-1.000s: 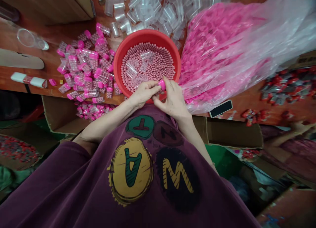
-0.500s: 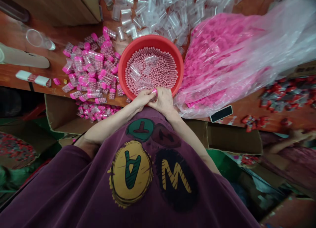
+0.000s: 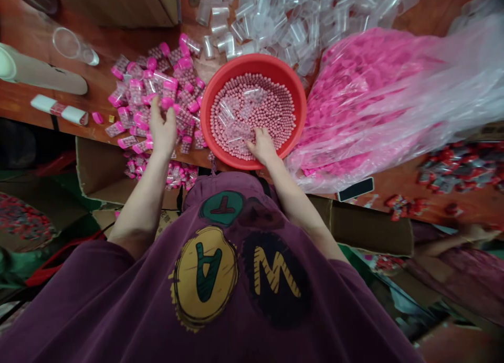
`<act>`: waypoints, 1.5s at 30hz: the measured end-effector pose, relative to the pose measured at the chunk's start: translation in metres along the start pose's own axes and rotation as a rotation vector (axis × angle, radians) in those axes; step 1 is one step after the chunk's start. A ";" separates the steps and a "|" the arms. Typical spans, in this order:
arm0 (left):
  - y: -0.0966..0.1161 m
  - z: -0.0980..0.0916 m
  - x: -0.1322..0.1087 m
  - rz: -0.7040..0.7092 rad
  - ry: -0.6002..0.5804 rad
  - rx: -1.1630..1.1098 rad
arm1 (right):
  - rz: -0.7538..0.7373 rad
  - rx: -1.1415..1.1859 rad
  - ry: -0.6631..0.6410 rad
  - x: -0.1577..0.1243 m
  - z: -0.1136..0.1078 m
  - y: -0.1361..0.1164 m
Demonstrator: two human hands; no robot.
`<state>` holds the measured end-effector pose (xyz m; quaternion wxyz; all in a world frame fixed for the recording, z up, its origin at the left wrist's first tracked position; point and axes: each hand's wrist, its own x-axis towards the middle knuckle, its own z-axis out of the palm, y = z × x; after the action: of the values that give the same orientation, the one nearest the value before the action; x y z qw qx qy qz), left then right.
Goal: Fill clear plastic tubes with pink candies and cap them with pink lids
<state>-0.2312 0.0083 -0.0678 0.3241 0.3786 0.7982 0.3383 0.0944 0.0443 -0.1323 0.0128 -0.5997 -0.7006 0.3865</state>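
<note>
Over the pile of small pink-capped bottles filled with pink beads (image 3: 136,90), my left hand (image 3: 163,129) is open, finger and thumb apart at the near side of the pile. My right hand (image 3: 264,147) reaches over the near rim into a red plastic bowl (image 3: 301,106). Its fingertips close on the end of a clear plastic tube (image 3: 237,134) lying on the pink beads (image 3: 271,108). Farther back in the bowl, two more clear tubes rest on the beads, one of them a tube (image 3: 254,94) near the middle.
Clear empty tubes (image 3: 263,24) are heaped behind the bowl. Right of it lies a plastic bag of pink caps (image 3: 366,90), with a phone (image 3: 355,189) at the table edge. An open carton (image 3: 102,169) holds more bottles below. Another person's arm (image 3: 452,242) is at far right.
My hands, earlier together at the bowl's near rim around a pink cap, have parted. The left moved to the bottle pile and the right into the bowl. The view shifted slightly.
</note>
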 end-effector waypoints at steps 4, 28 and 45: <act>0.023 0.014 -0.009 0.118 0.129 0.100 | 0.091 0.147 -0.009 0.003 0.000 -0.002; 0.101 0.188 -0.020 0.462 -0.770 0.719 | 0.287 1.355 -0.254 -0.133 -0.044 0.036; 0.066 0.239 -0.023 0.351 -0.822 0.285 | 0.722 -0.012 0.292 -0.118 -0.039 0.170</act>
<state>-0.0096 0.0920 -0.1441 0.4961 0.6513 0.5660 0.0968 0.2877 -0.0383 -0.1476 -0.0281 -0.8564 -0.4376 0.2727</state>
